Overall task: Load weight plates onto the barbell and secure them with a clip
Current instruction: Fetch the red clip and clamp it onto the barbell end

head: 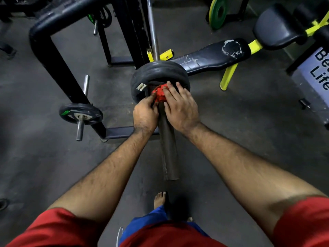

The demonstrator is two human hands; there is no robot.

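Red clip (159, 95) — on the barbell sleeve (168, 150), seated against black weight plates (160, 72) just beyond the fingertips. Left hand (145, 114) pinches its near side; right hand (179, 106) drapes over it, fingers curled. Likely stiff, springy plastic — best squeezed at its levers.

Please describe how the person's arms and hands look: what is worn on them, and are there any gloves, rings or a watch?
Both arms are bare and hairy from short red sleeves at the shoulders down to the wrists. The left hand and right hand wear no gloves; no ring, watch or strap is visible on either.
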